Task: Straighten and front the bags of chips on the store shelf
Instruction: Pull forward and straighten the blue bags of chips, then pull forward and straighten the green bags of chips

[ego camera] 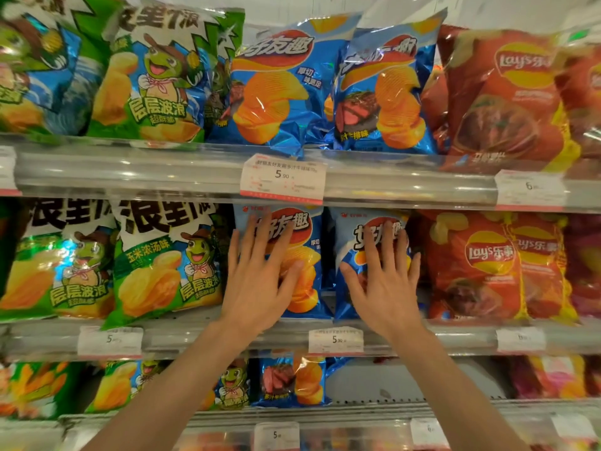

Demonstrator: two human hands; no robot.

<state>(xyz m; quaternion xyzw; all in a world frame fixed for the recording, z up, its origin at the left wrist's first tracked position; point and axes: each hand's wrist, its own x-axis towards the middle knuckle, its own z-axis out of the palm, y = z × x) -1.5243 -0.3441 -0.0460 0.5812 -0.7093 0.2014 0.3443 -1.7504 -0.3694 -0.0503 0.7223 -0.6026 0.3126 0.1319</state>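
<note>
Two blue chip bags stand side by side on the middle shelf. My left hand lies flat with spread, straight fingers on the front of the left blue bag. My right hand presses the same way on the right blue bag, which leans a little. Both palms cover the lower halves of the bags. On the top shelf, two more blue bags stand upright above them.
Green bags fill the left of each shelf, red bags the right. Clear shelf rails carry price tags. The lower shelf holds a small blue bag with a bare gap to its right.
</note>
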